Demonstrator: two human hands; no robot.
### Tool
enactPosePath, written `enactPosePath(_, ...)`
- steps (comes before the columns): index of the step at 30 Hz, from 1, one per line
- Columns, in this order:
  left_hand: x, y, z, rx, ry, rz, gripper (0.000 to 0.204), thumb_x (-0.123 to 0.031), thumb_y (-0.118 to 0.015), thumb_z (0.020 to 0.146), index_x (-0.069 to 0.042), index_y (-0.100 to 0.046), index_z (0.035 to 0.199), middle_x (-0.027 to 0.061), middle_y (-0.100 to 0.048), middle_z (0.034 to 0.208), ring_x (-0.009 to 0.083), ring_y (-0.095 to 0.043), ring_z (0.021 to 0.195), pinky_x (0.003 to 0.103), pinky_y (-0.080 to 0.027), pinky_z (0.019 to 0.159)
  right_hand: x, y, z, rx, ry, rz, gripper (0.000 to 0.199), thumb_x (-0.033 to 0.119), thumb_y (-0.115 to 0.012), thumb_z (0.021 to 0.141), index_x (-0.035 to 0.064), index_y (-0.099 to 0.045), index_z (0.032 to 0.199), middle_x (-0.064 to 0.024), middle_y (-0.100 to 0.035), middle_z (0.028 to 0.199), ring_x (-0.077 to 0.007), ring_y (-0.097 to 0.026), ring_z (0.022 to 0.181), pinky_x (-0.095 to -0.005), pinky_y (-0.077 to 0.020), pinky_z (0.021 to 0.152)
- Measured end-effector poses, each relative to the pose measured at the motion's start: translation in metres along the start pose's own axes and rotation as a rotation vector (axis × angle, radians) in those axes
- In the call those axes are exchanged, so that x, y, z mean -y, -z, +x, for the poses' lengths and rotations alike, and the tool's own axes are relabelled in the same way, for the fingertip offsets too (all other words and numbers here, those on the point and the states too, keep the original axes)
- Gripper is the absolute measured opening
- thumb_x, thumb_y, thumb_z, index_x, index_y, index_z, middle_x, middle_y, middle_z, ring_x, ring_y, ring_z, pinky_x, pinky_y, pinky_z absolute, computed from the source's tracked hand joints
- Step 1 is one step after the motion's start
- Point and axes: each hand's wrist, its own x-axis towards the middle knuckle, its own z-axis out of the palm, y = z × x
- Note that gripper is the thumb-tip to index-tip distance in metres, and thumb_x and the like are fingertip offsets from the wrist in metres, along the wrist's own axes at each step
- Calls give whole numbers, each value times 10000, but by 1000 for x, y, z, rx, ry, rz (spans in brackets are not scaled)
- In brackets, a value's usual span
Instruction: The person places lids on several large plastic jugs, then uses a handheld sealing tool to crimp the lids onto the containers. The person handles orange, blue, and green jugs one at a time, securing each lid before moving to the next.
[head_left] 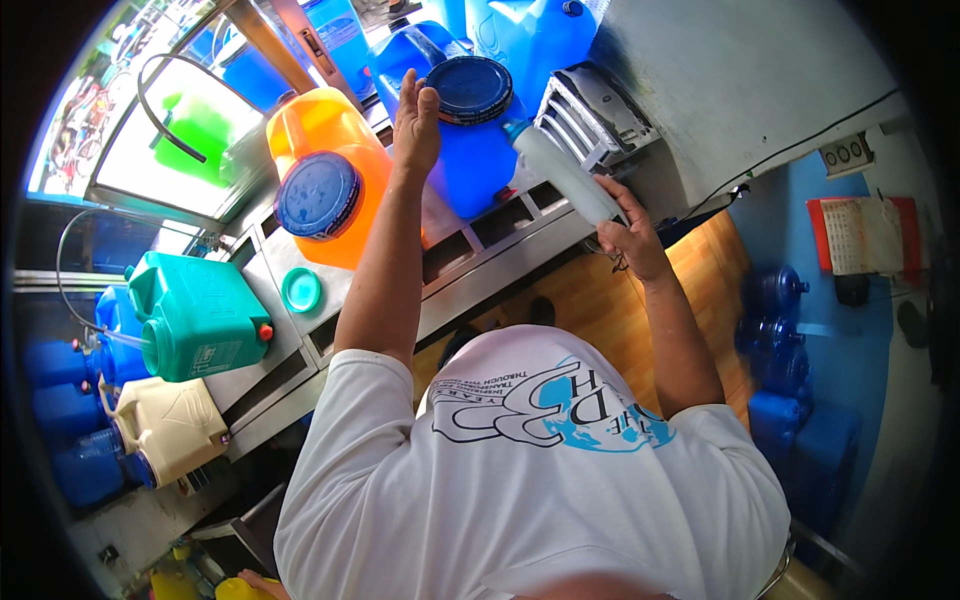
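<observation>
My left hand (416,122) reaches up to the rim of a dark blue round lid (470,88) on top of a blue water jug (468,170) and touches it. My right hand (632,236) is wrapped around a white squeeze bottle (566,176). The bottle's blue nozzle points at the jug's upper right side, just under the lid. The jug stands on a steel counter (500,250).
An orange jug (330,135) with a blue lid (317,195) stands left of the blue one. On the counter lie a small teal cap (300,290), a green jerry can (200,315) and a cream jerry can (170,425). More blue containers (780,340) line the right wall.
</observation>
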Motion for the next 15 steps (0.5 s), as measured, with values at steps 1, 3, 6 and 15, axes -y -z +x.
enactPosePath(1, 1, 1, 0, -1, 1, 14, 875, -684, -402, 991, -43, -284, 1574, 236, -484, 1490, 351, -457, 1398, 394, -340, 1152, -3, -4, -3, -73, 15, 35, 626, 161, -676, 871, 103, -489, 1466, 1, -562, 1026, -30, -455, 702, -184, -404, 606)
enactPosePath(3, 1, 3, -1, 11, -1, -20, 862, -679, -393, 996, -52, -285, 1577, 224, -489, 1490, 350, -459, 1397, 392, -343, 1149, -8, -11, -7, -30, 34, 7, 630, 164, -676, 872, 99, -484, 1468, 5, -562, 1011, -29, -449, 687, -183, -399, 599)
enactPosePath(6, -3, 7, 0, 16, 22, -26, 848, -684, -383, 997, -59, -310, 1565, 226, -500, 1474, 354, -469, 1385, 399, -353, 1141, -8, -16, -9, -58, 61, -7, 634, 160, -674, 873, 97, -475, 1472, 9, -563, 1004, -28, -443, 675, -181, -394, 588)
enactPosePath(15, -3, 12, -8, -53, 5, 77, 849, -708, -384, 982, -72, -361, 1544, 242, -482, 1484, 381, -463, 1385, 436, -348, 1144, 6, -19, -5, 36, 126, -274, 649, 132, -664, 865, 112, -460, 1481, -3, -576, 1003, -25, -451, 676, -183, -403, 564)
